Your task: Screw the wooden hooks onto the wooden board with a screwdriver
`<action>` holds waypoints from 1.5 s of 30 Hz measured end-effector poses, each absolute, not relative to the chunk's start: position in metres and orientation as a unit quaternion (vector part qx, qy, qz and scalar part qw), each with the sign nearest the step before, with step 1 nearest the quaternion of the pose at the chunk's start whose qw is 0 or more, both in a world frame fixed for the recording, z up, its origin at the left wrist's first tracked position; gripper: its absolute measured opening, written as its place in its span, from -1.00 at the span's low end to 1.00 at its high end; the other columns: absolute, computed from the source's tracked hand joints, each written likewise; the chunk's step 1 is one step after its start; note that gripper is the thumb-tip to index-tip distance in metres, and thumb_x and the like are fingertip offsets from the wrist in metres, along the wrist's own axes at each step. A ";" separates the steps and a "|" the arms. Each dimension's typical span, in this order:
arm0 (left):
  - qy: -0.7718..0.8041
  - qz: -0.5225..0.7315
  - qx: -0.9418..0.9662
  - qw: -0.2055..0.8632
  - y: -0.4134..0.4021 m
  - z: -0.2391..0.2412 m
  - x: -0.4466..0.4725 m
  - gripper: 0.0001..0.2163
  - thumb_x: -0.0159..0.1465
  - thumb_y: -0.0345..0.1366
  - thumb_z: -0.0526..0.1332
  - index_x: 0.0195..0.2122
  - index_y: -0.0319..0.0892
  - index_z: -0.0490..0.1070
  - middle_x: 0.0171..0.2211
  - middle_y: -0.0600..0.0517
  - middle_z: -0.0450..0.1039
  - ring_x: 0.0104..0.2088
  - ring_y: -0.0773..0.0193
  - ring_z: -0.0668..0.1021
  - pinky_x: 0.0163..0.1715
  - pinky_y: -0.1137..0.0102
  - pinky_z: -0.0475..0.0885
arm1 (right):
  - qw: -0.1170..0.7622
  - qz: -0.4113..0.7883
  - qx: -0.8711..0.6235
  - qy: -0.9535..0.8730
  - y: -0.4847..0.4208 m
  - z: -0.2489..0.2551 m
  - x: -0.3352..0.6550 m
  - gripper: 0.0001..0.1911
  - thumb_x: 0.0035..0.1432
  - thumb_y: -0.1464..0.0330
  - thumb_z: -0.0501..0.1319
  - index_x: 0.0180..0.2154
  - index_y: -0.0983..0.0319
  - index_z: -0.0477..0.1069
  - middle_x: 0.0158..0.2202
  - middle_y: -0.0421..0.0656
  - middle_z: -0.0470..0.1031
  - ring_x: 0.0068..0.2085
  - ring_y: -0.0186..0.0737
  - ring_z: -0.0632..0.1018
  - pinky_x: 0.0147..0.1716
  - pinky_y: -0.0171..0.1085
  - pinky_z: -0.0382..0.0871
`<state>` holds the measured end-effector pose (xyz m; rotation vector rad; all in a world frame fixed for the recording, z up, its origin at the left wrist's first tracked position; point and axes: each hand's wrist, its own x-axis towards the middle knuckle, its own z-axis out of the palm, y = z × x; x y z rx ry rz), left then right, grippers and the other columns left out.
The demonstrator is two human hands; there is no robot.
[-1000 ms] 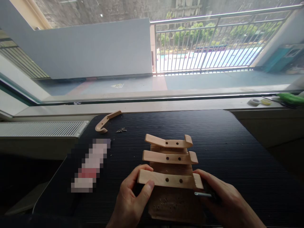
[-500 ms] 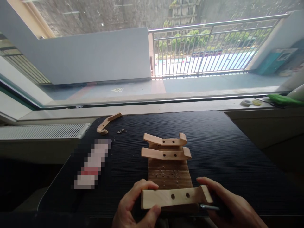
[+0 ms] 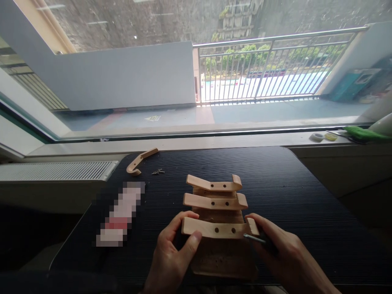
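Between thumb and fingers, my left hand grips the left end of a pale wooden hook with two dark holes. Its curled right end rests against the fingers of my right hand, which also holds a screwdriver, its metal shaft pointing left and its handle mostly hidden. Under the hook lies a brown wooden board. Two similar hooks, a middle one and a far one, lie across the board's far part.
On the dark table, a loose wooden hook lies at the far left, beside several screws. A blurred-out pale and red item is nearer on the left. Tape rolls and a green item sit on the windowsill.
Both hands have moved the held hook away from me along the board, closer to the middle hook. The board's near part now shows, and the screwdriver tip has moved up and left.
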<state>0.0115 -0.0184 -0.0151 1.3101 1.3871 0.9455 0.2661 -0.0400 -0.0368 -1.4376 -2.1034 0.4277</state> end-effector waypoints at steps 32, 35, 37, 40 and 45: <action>0.575 0.400 0.482 0.526 -0.021 -0.023 0.013 -0.63 0.12 -0.02 0.23 -0.18 -0.20 0.40 -0.38 0.00 0.48 -0.36 0.21 0.49 -0.40 0.46 0.38 | 0.321 0.146 -0.510 -0.784 -0.040 -0.049 0.260 -0.56 0.23 0.38 0.08 0.14 0.13 0.13 -0.10 -0.13 0.54 -0.19 -0.22 0.59 -0.29 -0.39 0.50; 0.572 0.400 0.483 0.529 -0.021 -0.026 0.012 -0.63 0.13 -0.01 0.22 -0.18 -0.19 0.40 -0.39 0.01 0.47 -0.38 0.23 0.47 -0.40 0.47 0.37 | 0.341 0.152 -0.522 -0.767 -0.042 -0.053 0.257 -0.61 0.24 0.36 0.05 0.11 0.14 0.17 -0.11 -0.10 0.53 -0.18 -0.18 0.59 -0.28 -0.35 0.51; 0.567 0.419 0.492 0.510 -0.021 -0.028 0.013 -0.67 0.14 -0.04 0.23 -0.21 -0.18 0.41 -0.35 0.02 0.45 -0.37 0.25 0.47 -0.38 0.48 0.37 | 0.351 0.153 -0.534 -0.754 -0.043 -0.056 0.255 -0.62 0.25 0.35 0.03 0.10 0.15 0.19 -0.11 -0.09 0.53 -0.18 -0.16 0.59 -0.27 -0.32 0.51; 0.547 0.465 0.511 0.473 -0.019 -0.031 0.014 -0.73 0.14 -0.10 0.25 -0.26 -0.18 0.42 -0.21 -0.02 0.44 -0.20 0.19 0.48 -0.22 0.47 0.37 | 0.356 0.149 -0.537 -0.750 -0.044 -0.059 0.254 -0.62 0.25 0.35 0.03 0.11 0.15 0.19 -0.12 -0.10 0.53 -0.19 -0.18 0.59 -0.25 -0.32 0.50; 0.506 0.455 0.530 0.506 -0.017 -0.034 0.014 -0.77 0.22 -0.14 0.19 -0.23 -0.19 0.39 -0.23 -0.04 0.44 -0.17 0.18 0.49 -0.13 0.41 0.36 | 0.349 0.155 -0.527 -0.759 -0.043 -0.061 0.255 -0.60 0.26 0.35 0.03 0.12 0.10 0.13 -0.12 -0.14 0.53 -0.19 -0.25 0.58 -0.25 -0.40 0.48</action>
